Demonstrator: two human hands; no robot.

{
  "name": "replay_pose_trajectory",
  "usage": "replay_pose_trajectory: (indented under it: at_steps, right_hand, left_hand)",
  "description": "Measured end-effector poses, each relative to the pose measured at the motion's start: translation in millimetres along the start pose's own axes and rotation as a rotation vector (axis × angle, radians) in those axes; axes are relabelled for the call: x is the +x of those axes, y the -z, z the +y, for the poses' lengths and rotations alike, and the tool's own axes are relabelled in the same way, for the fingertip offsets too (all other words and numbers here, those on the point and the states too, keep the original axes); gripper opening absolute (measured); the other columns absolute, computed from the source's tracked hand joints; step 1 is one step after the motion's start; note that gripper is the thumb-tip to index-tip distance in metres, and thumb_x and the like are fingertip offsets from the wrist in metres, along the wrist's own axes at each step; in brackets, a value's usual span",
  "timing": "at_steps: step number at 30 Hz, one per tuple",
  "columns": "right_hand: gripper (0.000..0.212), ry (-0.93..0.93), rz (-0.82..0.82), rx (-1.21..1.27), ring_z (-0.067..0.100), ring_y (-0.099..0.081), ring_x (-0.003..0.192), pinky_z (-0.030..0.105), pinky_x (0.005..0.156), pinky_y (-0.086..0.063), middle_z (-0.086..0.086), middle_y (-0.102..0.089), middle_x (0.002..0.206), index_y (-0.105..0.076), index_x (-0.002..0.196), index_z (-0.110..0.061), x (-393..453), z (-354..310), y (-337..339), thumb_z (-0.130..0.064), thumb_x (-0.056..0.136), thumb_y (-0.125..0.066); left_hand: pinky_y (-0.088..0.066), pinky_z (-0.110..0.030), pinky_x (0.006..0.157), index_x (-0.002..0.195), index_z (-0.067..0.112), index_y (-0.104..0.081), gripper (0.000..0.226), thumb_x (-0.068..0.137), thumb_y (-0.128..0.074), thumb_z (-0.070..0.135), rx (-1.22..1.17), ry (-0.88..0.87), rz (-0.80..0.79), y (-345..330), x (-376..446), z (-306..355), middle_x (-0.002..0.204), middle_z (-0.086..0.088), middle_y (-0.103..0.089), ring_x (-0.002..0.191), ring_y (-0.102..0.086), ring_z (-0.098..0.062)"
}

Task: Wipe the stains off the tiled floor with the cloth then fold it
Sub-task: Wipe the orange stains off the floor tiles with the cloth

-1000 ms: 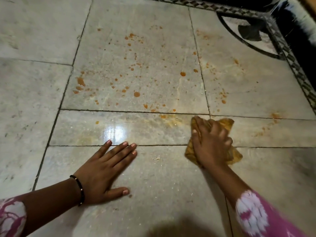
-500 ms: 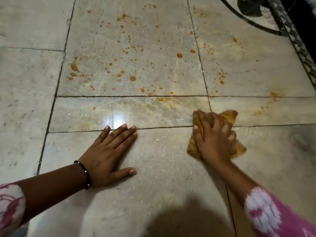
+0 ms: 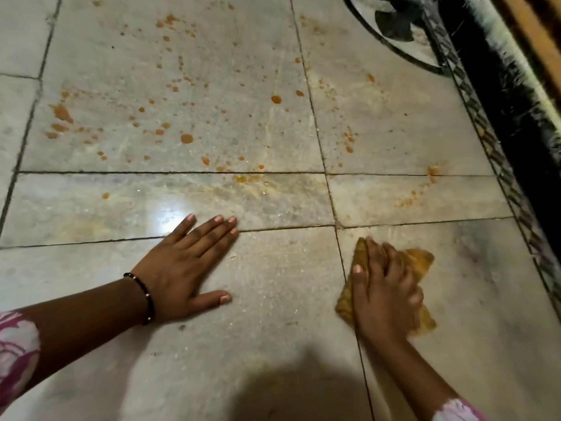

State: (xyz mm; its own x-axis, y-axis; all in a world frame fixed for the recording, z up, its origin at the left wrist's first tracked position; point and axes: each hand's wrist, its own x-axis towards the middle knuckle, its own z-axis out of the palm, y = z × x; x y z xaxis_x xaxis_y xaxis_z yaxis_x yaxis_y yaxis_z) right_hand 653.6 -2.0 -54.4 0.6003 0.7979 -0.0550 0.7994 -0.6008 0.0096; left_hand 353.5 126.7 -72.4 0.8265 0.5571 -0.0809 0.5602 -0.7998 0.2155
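Orange stains (image 3: 186,138) speckle the pale tiled floor (image 3: 273,329) across the far tiles, with smeared streaks near the middle joint. My right hand (image 3: 384,296) presses a crumpled orange-yellow cloth (image 3: 420,262) onto the floor at the lower right, fingers curled over it; most of the cloth is hidden beneath the hand. My left hand (image 3: 185,268) lies flat on the tile to the left, fingers spread and straight, holding nothing.
A dark patterned border strip (image 3: 498,165) runs along the right side, with a black band (image 3: 522,95) beyond it. A curved black inlay (image 3: 394,28) sits at the top right. A shadow falls on the near tiles.
My right hand has dragged the cloth toward me, off the narrow stained tile onto the nearer tile. The left hand has stayed planted. The view has shifted slightly.
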Motion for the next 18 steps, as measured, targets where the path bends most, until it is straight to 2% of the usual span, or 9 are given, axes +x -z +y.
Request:
replay_pose_trajectory:
  at_steps: [2, 5, 7, 8, 11, 14, 16, 18]
  right_hand:
    - [0.063, 0.019, -0.029, 0.015, 0.042, -0.029, 0.130, 0.062, 0.101, -0.021, 0.009, -0.033, 0.150, -0.027, 0.145, -0.032, -25.2, -28.0, -1.7, -0.057, 0.089, -0.013]
    - [0.059, 0.335, -0.055, 0.051, 0.037, -0.023, 0.132, 0.063, 0.100, -0.022, 0.004, -0.033, 0.150, -0.027, 0.144, -0.037, -15.6, -63.6, -0.2, -0.057, 0.089, -0.020]
    - [0.059, 0.420, -0.063, 0.049, 0.034, -0.021, 0.134, 0.059, 0.101, -0.021, -0.001, -0.028, 0.152, -0.021, 0.144, -0.043, 21.5, -65.0, 3.7, -0.060, 0.087, -0.019]
    - [0.060, 0.395, -0.055, 0.037, 0.033, -0.022, 0.135, 0.058, 0.102, -0.021, -0.002, -0.027, 0.153, -0.020, 0.144, -0.045, 41.2, -58.2, 5.3, -0.061, 0.086, -0.018]
    - [0.062, 0.164, -0.016, 0.029, 0.031, -0.023, 0.135, 0.055, 0.103, -0.023, -0.001, -0.027, 0.152, -0.019, 0.144, -0.045, 72.1, -20.8, 6.6, -0.062, 0.085, -0.013]
    - [0.064, 0.004, 0.022, 0.012, 0.037, -0.027, 0.131, 0.058, 0.100, -0.027, 0.007, -0.034, 0.149, -0.030, 0.144, -0.034, 41.5, -6.5, 1.2, -0.057, 0.086, -0.015]
    - [0.061, 0.035, 0.037, -0.004, 0.040, -0.034, 0.122, 0.061, 0.093, -0.032, 0.014, -0.047, 0.139, -0.043, 0.138, -0.025, 3.0, -27.5, -3.2, -0.050, 0.086, -0.025]
    - [0.053, 0.197, 0.046, -0.017, 0.038, -0.036, 0.115, 0.063, 0.089, -0.038, 0.014, -0.054, 0.130, -0.049, 0.131, -0.023, -25.8, -59.5, -4.2, -0.046, 0.085, -0.033]
  left_hand:
    - [-0.015, -0.049, 0.114, 0.149, 0.011, -0.021, 0.091, 0.084, -0.030, 0.074, 0.000, 0.004, 0.001, 0.2, -0.9, -1.1, 0.156, -0.008, -0.020, 0.144, -0.018, -0.023]
    - [-0.015, -0.049, 0.114, 0.149, 0.011, -0.021, 0.091, 0.085, -0.029, 0.073, 0.010, -0.010, -0.001, -0.7, -0.8, -1.7, 0.157, -0.008, -0.019, 0.144, -0.017, -0.023]
    - [-0.015, -0.049, 0.113, 0.149, 0.010, -0.023, 0.090, 0.085, -0.030, 0.073, -0.001, -0.008, 0.001, -0.9, -0.4, -1.5, 0.156, -0.009, -0.021, 0.144, -0.018, -0.023]
    - [-0.015, -0.049, 0.113, 0.149, 0.010, -0.023, 0.090, 0.085, -0.030, 0.073, -0.003, -0.009, 0.007, -0.5, -0.2, -1.3, 0.156, -0.009, -0.022, 0.143, -0.019, -0.023]
    - [-0.013, -0.047, 0.113, 0.149, 0.011, -0.023, 0.090, 0.085, -0.031, 0.073, -0.006, -0.013, 0.016, 0.9, -0.4, -1.4, 0.156, -0.008, -0.023, 0.143, -0.018, -0.022]
    - [-0.013, -0.047, 0.113, 0.149, 0.011, -0.023, 0.090, 0.085, -0.032, 0.073, -0.002, -0.009, -0.001, 0.7, -1.1, -1.9, 0.156, -0.008, -0.022, 0.144, -0.017, -0.022]
    - [-0.013, -0.048, 0.113, 0.149, 0.011, -0.023, 0.090, 0.085, -0.032, 0.073, -0.004, -0.009, 0.004, 0.3, -0.7, -2.2, 0.156, -0.008, -0.022, 0.144, -0.018, -0.022]
    - [-0.014, -0.048, 0.113, 0.149, 0.011, -0.023, 0.090, 0.085, -0.032, 0.073, -0.006, -0.013, 0.009, 0.0, -1.1, -2.6, 0.156, -0.008, -0.022, 0.143, -0.018, -0.022]
